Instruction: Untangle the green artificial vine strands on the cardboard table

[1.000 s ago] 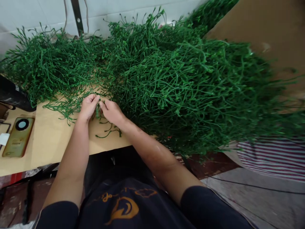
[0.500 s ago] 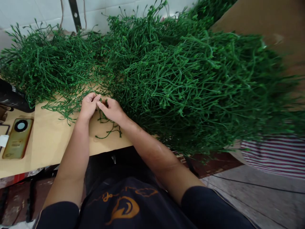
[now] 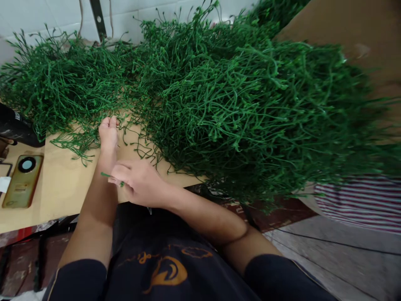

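My left hand [image 3: 108, 133] rests at the near edge of the left heap, its fingers curled closed. A small bunch of green artificial plant stems [image 3: 77, 144] fans out leftward from it; the grip itself is partly hidden. My right hand [image 3: 139, 182] is in front of my left forearm, thumb and fingers pinched on a short green plant stem [image 3: 106, 174] whose end sticks out to the left. Loose stems [image 3: 145, 148] lie on the tan board [image 3: 69, 179] between my left hand and the big heap.
A large heap of green stems [image 3: 238, 104] fills the right, and a smaller heap [image 3: 62, 79] the left. A phone [image 3: 23, 182] and a black bottle-like object [image 3: 19, 127] are at the far left. Red-and-white striped cloth [image 3: 357, 202] shows at the right.
My hands were together over the board. My right hand has pulled away toward my body with a stem in its pinch. My left hand has shifted slightly left.
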Demonstrator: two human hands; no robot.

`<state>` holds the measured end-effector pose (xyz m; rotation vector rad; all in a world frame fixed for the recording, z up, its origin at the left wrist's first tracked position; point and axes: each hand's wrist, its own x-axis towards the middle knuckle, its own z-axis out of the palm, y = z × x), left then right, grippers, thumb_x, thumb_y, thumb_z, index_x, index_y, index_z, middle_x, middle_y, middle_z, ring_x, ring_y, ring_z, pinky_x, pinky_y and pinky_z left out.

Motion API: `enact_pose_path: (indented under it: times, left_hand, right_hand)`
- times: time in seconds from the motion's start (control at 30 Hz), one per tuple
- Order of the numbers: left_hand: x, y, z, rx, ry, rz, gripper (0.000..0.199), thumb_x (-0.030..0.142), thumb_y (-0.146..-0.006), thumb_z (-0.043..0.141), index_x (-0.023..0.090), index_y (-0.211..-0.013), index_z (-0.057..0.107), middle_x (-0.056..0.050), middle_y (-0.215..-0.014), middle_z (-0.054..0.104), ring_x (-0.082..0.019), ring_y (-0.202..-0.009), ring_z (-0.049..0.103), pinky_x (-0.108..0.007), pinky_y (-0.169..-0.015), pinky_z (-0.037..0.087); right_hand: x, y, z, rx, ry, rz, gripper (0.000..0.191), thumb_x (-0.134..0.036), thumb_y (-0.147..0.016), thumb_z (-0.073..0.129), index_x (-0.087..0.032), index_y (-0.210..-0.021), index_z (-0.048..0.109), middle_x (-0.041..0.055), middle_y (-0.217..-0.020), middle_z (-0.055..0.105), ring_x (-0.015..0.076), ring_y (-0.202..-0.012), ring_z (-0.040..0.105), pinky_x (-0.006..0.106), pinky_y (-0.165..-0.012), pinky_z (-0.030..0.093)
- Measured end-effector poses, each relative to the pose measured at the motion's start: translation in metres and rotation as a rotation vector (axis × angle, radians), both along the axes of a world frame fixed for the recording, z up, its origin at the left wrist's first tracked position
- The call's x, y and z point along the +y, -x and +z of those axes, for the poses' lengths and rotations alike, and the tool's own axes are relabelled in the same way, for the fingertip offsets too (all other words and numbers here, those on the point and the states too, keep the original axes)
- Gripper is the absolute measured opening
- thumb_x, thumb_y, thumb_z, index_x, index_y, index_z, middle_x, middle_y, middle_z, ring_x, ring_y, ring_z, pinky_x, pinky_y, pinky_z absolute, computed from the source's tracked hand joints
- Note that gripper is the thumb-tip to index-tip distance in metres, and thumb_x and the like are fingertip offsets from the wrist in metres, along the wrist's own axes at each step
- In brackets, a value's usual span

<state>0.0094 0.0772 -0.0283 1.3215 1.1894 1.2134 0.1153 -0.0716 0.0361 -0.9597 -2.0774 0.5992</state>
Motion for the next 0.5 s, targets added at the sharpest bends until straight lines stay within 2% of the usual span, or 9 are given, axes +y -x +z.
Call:
enact_pose_path:
  times: [0.03, 0.1, 0.17, 0.27, 0.4, 0.5]
  left_hand:
    - [-0.002, 0.002, 0.001, -0.025, 0.026, 0.024, 0.039, 0.045, -0.086, 0.054, 0.019, -0.062, 0.037, 0.009, -0.045, 0.021, -0.004, -0.040, 0.018, -0.024, -0.042, 0.016]
    - [-0.009, 0.005, 0.005, -0.110, 0.103, 0.038, 0.041, 0.050, -0.080, 0.061, 0.019, -0.062, 0.040, 0.010, -0.044, 0.022, -0.003, -0.037, 0.018, -0.023, -0.038, 0.013]
    - [-0.019, 0.005, 0.012, -0.183, 0.179, -0.041, 0.043, 0.054, -0.076, 0.063, 0.020, -0.063, 0.041, 0.010, -0.043, 0.022, -0.003, -0.034, 0.017, -0.022, -0.035, 0.012]
    - [-0.030, 0.002, 0.020, -0.226, 0.236, -0.140, 0.043, 0.056, -0.074, 0.065, 0.020, -0.063, 0.044, 0.010, -0.042, 0.022, -0.002, -0.033, 0.016, -0.020, -0.033, 0.012]
    - [-0.035, -0.003, 0.022, -0.207, 0.201, -0.247, 0.042, 0.053, -0.073, 0.067, 0.019, -0.062, 0.046, 0.010, -0.042, 0.020, -0.002, -0.034, 0.016, -0.019, -0.035, 0.012]
    - [-0.034, -0.006, 0.021, -0.164, 0.142, -0.244, 0.041, 0.051, -0.075, 0.067, 0.018, -0.060, 0.046, 0.009, -0.043, 0.022, -0.003, -0.035, 0.018, -0.020, -0.036, 0.014]
  right_hand:
    - [0.000, -0.002, 0.004, 0.047, -0.023, -0.010, 0.018, -0.021, -0.087, 0.042, -0.018, -0.070, 0.048, 0.0012, -0.069, 0.051, 0.0115, -0.069, 0.045, 0.025, -0.065, 0.037]
    - [0.013, -0.012, 0.005, 0.183, 0.038, -0.154, 0.028, -0.029, -0.093, 0.036, -0.019, -0.067, 0.042, 0.0004, -0.067, 0.047, 0.0107, -0.068, 0.045, 0.025, -0.066, 0.039]
    - [0.033, -0.024, -0.003, 0.315, 0.186, -0.324, 0.034, -0.036, -0.096, 0.030, -0.019, -0.068, 0.038, -0.0013, -0.063, 0.043, 0.0093, -0.062, 0.043, 0.023, -0.063, 0.040]
    - [0.059, -0.030, -0.024, 0.400, 0.386, -0.472, 0.028, -0.032, -0.096, 0.032, -0.020, -0.072, 0.039, -0.0028, -0.062, 0.045, 0.0082, -0.058, 0.042, 0.023, -0.060, 0.039]
    - [0.068, -0.016, -0.045, 0.443, 0.571, -0.523, 0.019, -0.025, -0.092, 0.039, -0.018, -0.075, 0.042, -0.0036, -0.064, 0.049, 0.0072, -0.059, 0.044, 0.022, -0.062, 0.038]
    - [0.069, -0.004, -0.048, 0.517, 0.638, -0.466, 0.025, -0.035, -0.094, 0.036, -0.019, -0.076, 0.043, -0.0051, -0.059, 0.044, 0.0063, -0.054, 0.041, 0.020, -0.056, 0.037]
